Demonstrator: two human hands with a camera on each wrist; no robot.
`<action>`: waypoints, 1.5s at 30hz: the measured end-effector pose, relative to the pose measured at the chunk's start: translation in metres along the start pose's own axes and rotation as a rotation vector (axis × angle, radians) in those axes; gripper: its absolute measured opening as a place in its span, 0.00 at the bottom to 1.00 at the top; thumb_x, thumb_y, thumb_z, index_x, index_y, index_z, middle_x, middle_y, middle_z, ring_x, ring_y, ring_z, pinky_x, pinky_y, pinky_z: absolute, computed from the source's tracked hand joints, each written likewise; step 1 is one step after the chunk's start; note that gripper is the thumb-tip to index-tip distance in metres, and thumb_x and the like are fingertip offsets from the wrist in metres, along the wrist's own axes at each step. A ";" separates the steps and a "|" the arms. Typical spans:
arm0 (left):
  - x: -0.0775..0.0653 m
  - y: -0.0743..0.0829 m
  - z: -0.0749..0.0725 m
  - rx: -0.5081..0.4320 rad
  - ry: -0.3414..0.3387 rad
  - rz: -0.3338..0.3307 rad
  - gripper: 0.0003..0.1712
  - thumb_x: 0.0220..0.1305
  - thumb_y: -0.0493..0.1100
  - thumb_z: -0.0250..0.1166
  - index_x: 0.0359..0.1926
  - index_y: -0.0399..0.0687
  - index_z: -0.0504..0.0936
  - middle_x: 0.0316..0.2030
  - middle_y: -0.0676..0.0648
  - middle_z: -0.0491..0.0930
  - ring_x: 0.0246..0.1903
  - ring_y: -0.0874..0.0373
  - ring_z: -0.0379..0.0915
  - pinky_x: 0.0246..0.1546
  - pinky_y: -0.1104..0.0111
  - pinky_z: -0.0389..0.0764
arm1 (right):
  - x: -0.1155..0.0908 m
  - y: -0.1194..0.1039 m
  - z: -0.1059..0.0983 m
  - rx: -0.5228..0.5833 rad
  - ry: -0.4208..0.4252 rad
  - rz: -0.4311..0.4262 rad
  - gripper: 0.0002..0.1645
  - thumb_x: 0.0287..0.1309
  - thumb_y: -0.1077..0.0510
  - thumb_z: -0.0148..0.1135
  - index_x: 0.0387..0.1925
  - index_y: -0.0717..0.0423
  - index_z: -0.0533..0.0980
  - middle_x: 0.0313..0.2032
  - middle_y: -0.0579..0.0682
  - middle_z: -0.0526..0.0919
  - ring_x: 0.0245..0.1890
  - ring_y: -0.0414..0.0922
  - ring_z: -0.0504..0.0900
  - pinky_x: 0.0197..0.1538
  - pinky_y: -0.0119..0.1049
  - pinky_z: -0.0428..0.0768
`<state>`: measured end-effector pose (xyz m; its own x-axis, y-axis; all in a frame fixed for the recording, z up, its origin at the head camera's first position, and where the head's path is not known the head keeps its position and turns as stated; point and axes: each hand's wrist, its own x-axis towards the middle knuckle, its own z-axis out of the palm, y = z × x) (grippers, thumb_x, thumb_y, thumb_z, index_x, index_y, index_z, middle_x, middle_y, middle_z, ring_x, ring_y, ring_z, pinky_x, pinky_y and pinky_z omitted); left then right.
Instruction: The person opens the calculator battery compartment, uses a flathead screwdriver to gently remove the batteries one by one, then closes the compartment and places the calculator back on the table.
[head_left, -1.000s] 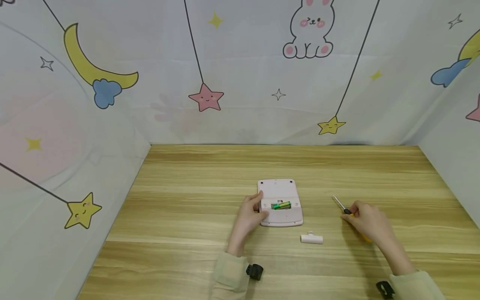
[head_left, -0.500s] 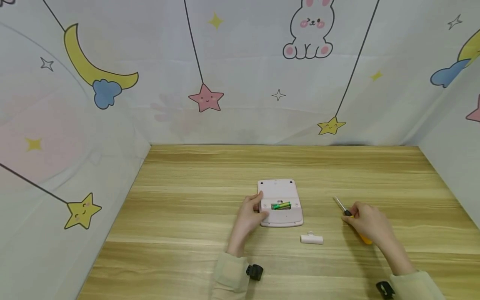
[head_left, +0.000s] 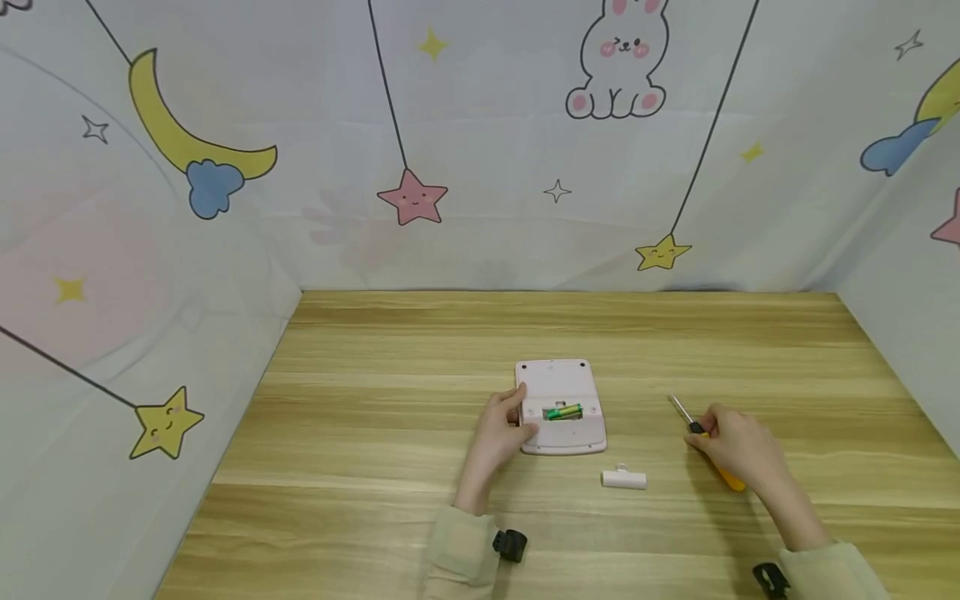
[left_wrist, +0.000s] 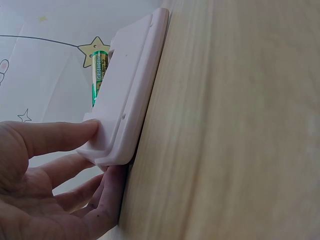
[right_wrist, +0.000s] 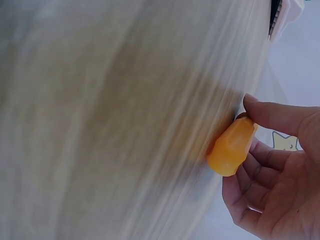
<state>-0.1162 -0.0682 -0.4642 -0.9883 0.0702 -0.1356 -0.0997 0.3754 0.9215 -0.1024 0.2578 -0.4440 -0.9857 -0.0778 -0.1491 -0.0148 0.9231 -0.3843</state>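
A pale pink calculator (head_left: 562, 379) lies back side up on the table, its battery compartment uncovered. In that compartment a green and gold battery (head_left: 564, 412) sits at a slant; the left wrist view shows its end (left_wrist: 99, 65) standing proud of the back. My left hand (head_left: 501, 425) grips the calculator's left edge, thumb on top and fingers along the side and beneath. My right hand (head_left: 738, 442) pinches a screwdriver (head_left: 727, 476) with an orange and black handle near its neck, the metal shaft pointing away and left. Between the hands lies the pink battery cover (head_left: 624, 479), tab upward.
The wood-grain table (head_left: 390, 350) is bordered at the back and sides by a printed cloth (head_left: 495, 150) with stars, moons and a rabbit. A black band device (head_left: 511, 545) is at my left wrist, another (head_left: 771, 579) at my right.
The screwdriver has shifted slightly toward me and right in my right hand's pinch, and more of its orange handle shows. My left hand and the calculator stay put.
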 end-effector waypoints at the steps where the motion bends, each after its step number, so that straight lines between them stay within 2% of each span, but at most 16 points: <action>1: 0.000 0.000 0.000 -0.002 -0.001 -0.003 0.37 0.52 0.28 0.66 0.65 0.36 0.67 0.60 0.34 0.69 0.41 0.54 0.69 0.33 0.75 0.72 | 0.000 0.000 0.000 -0.001 -0.001 -0.001 0.17 0.54 0.53 0.66 0.33 0.64 0.74 0.23 0.49 0.74 0.22 0.44 0.69 0.24 0.34 0.65; 12: 0.001 0.002 0.001 -0.003 0.003 -0.009 0.37 0.52 0.28 0.67 0.65 0.36 0.68 0.60 0.34 0.69 0.41 0.53 0.70 0.34 0.74 0.72 | 0.002 0.001 -0.002 -0.013 -0.010 0.008 0.18 0.55 0.52 0.66 0.33 0.64 0.73 0.23 0.51 0.75 0.23 0.45 0.70 0.24 0.34 0.65; 22: 0.002 0.003 0.001 -0.005 0.018 -0.015 0.38 0.50 0.27 0.67 0.65 0.36 0.68 0.60 0.35 0.69 0.41 0.53 0.69 0.34 0.74 0.72 | 0.007 0.001 -0.006 -0.014 -0.052 0.033 0.19 0.56 0.49 0.65 0.33 0.63 0.73 0.26 0.53 0.77 0.25 0.46 0.70 0.26 0.35 0.65; 35: 0.002 0.002 0.001 -0.014 0.013 -0.016 0.38 0.51 0.27 0.67 0.65 0.36 0.68 0.60 0.34 0.69 0.41 0.54 0.69 0.33 0.75 0.72 | 0.008 -0.001 -0.008 -0.020 -0.053 0.019 0.21 0.55 0.49 0.66 0.36 0.64 0.75 0.30 0.56 0.80 0.27 0.47 0.74 0.28 0.38 0.70; 45: 0.001 0.002 0.001 -0.010 0.016 -0.013 0.37 0.51 0.28 0.67 0.64 0.35 0.69 0.60 0.34 0.70 0.41 0.53 0.70 0.34 0.73 0.74 | 0.008 -0.001 -0.008 -0.020 -0.052 0.020 0.21 0.55 0.48 0.66 0.35 0.64 0.75 0.28 0.54 0.80 0.26 0.46 0.73 0.27 0.37 0.69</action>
<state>-0.1174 -0.0664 -0.4624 -0.9885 0.0506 -0.1422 -0.1140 0.3667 0.9233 -0.1116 0.2589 -0.4377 -0.9758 -0.0785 -0.2042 0.0009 0.9320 -0.3625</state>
